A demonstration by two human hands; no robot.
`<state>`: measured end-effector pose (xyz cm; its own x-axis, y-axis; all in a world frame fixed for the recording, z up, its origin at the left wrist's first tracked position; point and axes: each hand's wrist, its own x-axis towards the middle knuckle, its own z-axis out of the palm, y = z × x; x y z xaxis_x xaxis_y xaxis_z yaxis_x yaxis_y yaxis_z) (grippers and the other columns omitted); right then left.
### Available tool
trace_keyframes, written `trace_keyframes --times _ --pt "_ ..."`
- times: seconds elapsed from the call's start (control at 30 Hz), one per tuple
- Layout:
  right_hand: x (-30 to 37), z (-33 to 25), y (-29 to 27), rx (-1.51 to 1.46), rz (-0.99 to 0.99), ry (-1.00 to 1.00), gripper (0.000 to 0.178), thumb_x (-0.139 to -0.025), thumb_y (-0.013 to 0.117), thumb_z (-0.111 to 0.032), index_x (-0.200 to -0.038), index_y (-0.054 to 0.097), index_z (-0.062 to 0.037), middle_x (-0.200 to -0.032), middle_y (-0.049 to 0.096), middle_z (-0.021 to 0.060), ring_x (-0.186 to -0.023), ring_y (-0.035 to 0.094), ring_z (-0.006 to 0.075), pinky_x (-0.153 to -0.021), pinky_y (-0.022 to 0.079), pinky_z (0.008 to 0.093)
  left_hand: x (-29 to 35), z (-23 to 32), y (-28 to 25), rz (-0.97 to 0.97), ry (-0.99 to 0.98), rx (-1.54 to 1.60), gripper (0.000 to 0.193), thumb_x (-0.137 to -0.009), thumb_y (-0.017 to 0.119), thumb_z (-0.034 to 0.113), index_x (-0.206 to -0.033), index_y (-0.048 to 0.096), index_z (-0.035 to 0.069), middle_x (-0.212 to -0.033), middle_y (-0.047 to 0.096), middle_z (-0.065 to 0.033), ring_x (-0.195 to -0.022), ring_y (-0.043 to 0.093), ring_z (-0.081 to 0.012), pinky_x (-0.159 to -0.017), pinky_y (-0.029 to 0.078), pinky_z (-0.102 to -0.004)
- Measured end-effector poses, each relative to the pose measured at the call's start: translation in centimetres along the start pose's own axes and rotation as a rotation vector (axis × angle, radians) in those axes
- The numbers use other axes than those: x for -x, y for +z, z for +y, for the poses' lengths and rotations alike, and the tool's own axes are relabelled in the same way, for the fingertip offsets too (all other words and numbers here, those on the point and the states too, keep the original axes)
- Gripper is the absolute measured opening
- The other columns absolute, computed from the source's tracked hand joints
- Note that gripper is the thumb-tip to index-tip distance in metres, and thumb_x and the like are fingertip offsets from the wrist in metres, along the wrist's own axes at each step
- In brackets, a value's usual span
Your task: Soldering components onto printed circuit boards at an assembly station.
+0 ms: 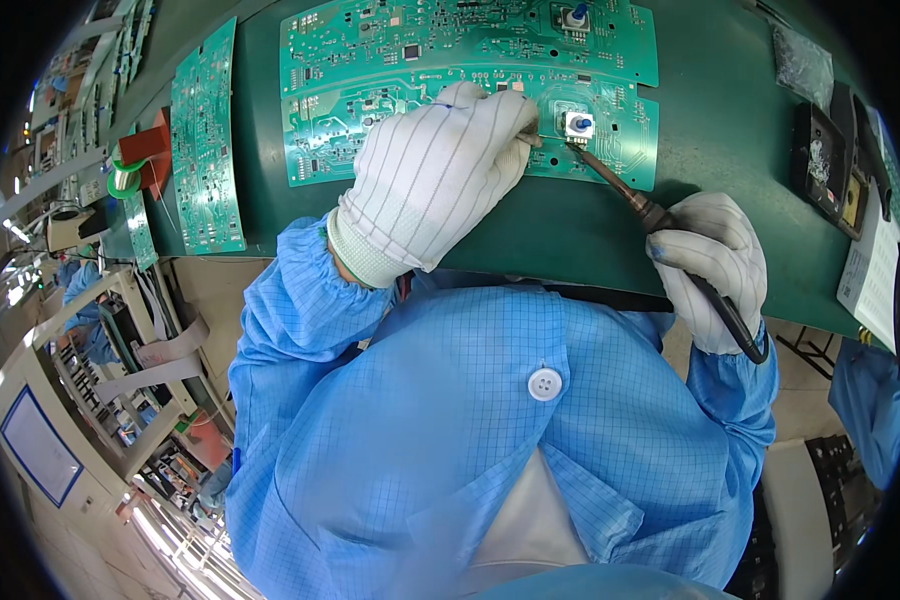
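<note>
Two long green circuit boards lie one behind the other on the bench. The nearer board [320,150] carries a white square part with a blue shaft [579,124] toward its right end. My right hand [715,262], in a striped white glove, grips a soldering iron [625,192]. The iron's tip is at the lower edge of that white part, by its pins. Over the middle of the nearer board is my gloved left hand [435,180], thumb and fingers pinched together just left of the part. Whatever lies in that pinch is too small to make out. The farther board [350,55] has a similar blue-shafted part [575,16].
Another circuit board [206,140] lies at the left, beside a green spool of wire [123,180] and a red-brown block [150,146]. To the right are a clear plastic bag [802,66], a black tray [818,160] and a white sheet [868,268]. The bench's front edge runs close to my body.
</note>
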<state>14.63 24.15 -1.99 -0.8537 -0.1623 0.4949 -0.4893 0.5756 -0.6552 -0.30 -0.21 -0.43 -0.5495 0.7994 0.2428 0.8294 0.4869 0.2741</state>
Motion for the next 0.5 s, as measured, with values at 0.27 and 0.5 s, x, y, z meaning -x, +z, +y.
trace_keyframes --times 0.27,0.5 --pt "0.02 0.01 -0.12 0.009 -0.011 -0.012 0.034 -0.068 0.082 -0.001 -0.101 0.072 -0.0082 -0.089 0.067 0.0073 -0.083 0.066 0.0277 -0.076 0.055 0.0388 -0.04 0.62 -0.66 -0.118 -0.114 0.024 0.011 -0.09 0.065 0.017 -0.1 0.065 0.013 -0.085 0.066 -0.0091 -0.072 0.067 -0.0295 -0.064 0.055 -0.0384" --pt "-0.07 -0.11 -0.13 -0.009 -0.002 -0.002 0.037 -0.067 0.081 0.002 -0.101 0.072 -0.008 -0.089 0.067 0.0076 -0.083 0.066 0.0277 -0.076 0.055 0.0392 -0.2 0.76 -0.63 -0.126 -0.113 0.012 0.013 -0.091 0.064 0.02 -0.102 0.065 0.015 -0.086 0.066 -0.0091 -0.074 0.067 -0.0292 -0.064 0.055 -0.039"
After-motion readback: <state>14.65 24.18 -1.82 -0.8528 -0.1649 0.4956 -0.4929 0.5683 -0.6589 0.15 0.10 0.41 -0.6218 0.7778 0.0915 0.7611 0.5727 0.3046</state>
